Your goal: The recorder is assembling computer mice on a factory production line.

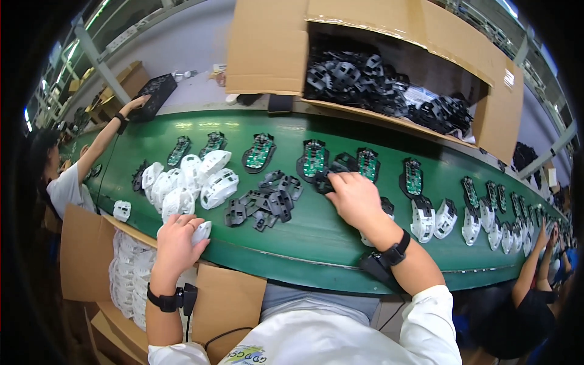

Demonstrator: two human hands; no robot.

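My left hand [176, 244], at the belt's near edge, is closed around a white mouse shell [202, 231]. Just beyond it lies a heap of white mouse shells [190, 172]. My right hand [359, 204] is over the belt with its fingers bent onto a black plastic part [322, 182]; the fingers partly cover it. Close to that hand are mouse bases with green circuit boards, one on its left [314, 159] and another beyond it [367, 163]. A pile of dark grey plastic pieces [267, 199] lies between my hands.
The green conveyor belt [292, 243] runs across. Above its far side stands an open carton [395, 128] of black parts. A carton of white shells [88, 255] sits at the near left. Co-workers are at the left [73, 182] and right [523, 304].
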